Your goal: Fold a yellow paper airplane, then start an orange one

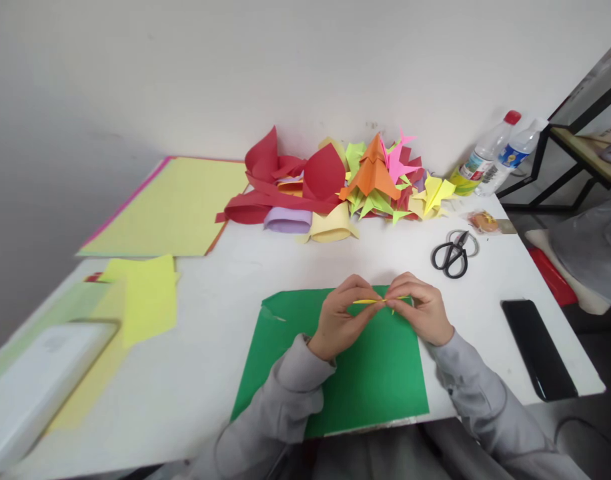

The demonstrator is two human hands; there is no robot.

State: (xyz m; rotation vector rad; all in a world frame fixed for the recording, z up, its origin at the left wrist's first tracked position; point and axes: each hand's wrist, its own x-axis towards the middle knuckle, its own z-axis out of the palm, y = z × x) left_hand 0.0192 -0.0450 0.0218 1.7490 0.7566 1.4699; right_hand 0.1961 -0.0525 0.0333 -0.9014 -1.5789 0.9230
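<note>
My left hand [341, 316] and my right hand [419, 308] meet above a green sheet of paper [358, 380] lying on the white table [220, 353]. Both hands pinch a thin, narrow piece of folded yellow paper [373, 301] between fingertips, one hand at each end. The fingers of both hands are closed round it. Grey sleeves cover both forearms.
A heap of folded paper shapes [345, 183] in several colours lies at the wall. Black scissors [453, 253] and a black phone [538, 348] are to the right, two bottles [500, 152] in the far corner. Yellow sheets [170, 207] and a white box [35, 380] sit left.
</note>
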